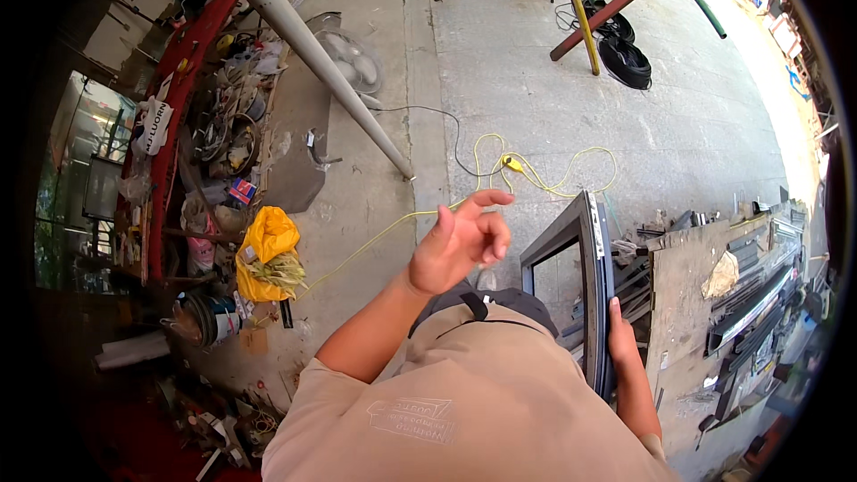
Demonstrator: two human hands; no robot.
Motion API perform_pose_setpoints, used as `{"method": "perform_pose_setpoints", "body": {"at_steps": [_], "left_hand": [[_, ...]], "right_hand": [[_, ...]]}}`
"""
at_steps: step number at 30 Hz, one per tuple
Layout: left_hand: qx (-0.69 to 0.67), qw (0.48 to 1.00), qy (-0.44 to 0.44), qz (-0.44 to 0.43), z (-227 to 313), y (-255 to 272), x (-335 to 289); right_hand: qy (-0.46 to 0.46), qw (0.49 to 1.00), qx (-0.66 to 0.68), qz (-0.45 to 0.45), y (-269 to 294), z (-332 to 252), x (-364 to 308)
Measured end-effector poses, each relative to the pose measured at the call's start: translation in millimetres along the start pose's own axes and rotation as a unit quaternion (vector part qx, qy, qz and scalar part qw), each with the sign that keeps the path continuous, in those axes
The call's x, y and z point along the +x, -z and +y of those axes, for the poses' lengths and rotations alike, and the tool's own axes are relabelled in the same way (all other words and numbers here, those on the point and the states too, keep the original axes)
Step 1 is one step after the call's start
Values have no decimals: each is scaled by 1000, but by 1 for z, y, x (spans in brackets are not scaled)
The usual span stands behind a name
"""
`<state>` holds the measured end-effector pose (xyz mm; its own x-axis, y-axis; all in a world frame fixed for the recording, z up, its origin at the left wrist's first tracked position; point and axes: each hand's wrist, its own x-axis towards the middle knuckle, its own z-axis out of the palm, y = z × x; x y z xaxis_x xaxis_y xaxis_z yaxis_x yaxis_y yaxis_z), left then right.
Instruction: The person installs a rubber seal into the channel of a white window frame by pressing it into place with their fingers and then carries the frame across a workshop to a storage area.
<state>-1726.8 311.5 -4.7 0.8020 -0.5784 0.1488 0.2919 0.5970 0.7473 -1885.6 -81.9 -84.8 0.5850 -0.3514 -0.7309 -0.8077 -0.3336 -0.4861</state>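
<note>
A dark grey metal window frame (pixel 596 281) stands upright at my right side, close against my body. My right hand (pixel 622 339) grips its outer edge from the right; most of the fingers are hidden behind the frame. In front of my chest, my left hand (pixel 462 245) is raised in the air with loosely bent, separated fingers and nothing in it. Beyond the left hand, a yellow extension cord (pixel 513 163) lies looped on the concrete floor, and its line runs leftward under the hand.
A slanted grey pole (pixel 330 71) meets the floor ahead on the left. Leftward lie a yellow bag (pixel 268 241), a bucket (pixel 210 317) and heaped clutter. A wooden board (pixel 687 303) with metal profiles (pixel 754 312) is at right. Ahead are metal stand legs (pixel 616 9) and black coils (pixel 625 62).
</note>
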Motion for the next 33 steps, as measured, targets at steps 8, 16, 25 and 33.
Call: {"method": "perform_pose_setpoints", "body": {"at_steps": [8,16,25,33], "left_hand": [[-20,729,230,644,-121,298,-190],[71,648,461,602,-117,437,-121],[156,801,266,513,-17,575,213],[263,798,350,415,27,649,342]], "right_hand": [[29,997,-58,35,3,-94,101],[47,985,-148,76,2,-260,197],[50,982,-165,79,5,-448,308],[92,978,-181,54,-16,-582,460]]}}
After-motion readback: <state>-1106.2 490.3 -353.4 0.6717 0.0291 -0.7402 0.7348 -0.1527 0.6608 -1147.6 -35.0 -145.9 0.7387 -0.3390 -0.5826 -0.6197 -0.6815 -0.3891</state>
